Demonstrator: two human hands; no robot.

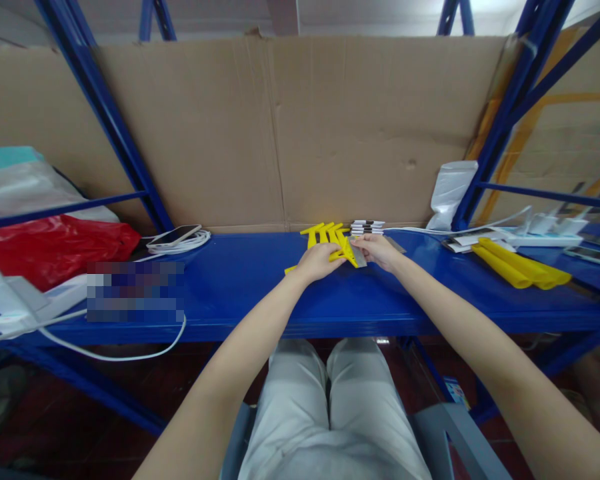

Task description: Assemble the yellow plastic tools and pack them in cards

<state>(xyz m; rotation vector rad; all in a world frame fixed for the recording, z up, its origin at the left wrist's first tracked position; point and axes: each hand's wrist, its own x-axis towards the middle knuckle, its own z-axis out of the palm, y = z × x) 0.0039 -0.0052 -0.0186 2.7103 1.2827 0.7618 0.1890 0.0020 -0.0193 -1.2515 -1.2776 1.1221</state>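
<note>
Head view: near the table's (pixel 245 280) back edge, left hand (pixel 321 261) gripped a yellow handle (pixel 349 254), right hand (pixel 379 249) pinched a metal blade (pixel 360 257); red bag's (pixel 63 245) contents were hidden.

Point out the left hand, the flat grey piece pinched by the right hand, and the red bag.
Left hand (pixel 321 263): head view, back of the hand.
Flat grey piece (pixel 360 257): head view, its face.
Red bag (pixel 63 247): head view, crumpled side.

The left forearm (pixel 250 333) and right forearm (pixel 455 313) slant forward and inward; the left hand (pixel 321 263) curls, back upward; the right hand (pixel 379 251) pinches near it, fingers bent.
</note>
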